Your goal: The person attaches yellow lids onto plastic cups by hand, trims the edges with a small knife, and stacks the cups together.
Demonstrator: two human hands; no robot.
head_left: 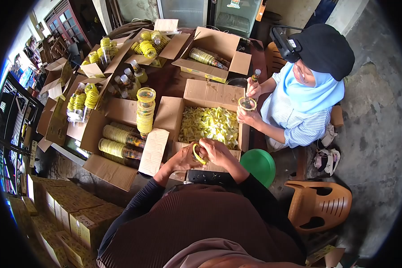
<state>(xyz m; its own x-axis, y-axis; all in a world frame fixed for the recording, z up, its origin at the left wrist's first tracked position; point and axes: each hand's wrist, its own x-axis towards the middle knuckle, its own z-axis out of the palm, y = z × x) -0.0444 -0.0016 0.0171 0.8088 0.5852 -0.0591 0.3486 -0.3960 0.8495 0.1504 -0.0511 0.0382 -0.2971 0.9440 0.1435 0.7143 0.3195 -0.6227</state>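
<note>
A thin, curved yellow ring (199, 154) sits between my hands, over the near edge of a ribbed brown cardboard box (206, 92) full of crinkly, glossy yellow packets (210, 125); my fingers hide whatever is under it. Beyond my left hand (184, 159) stands a tall, ridged stack of clear, yellow-rimmed cups (145, 109). My hands are together, both pinching the ring, my right hand (215, 152) curled over its far side, wrists angled inward.

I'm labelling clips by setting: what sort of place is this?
Likely a small packing workshop: open brown cardboard box of small yellow pieces, tall stack of yellow-rimmed clear containers, closed brown cartons piled nearby.
</note>
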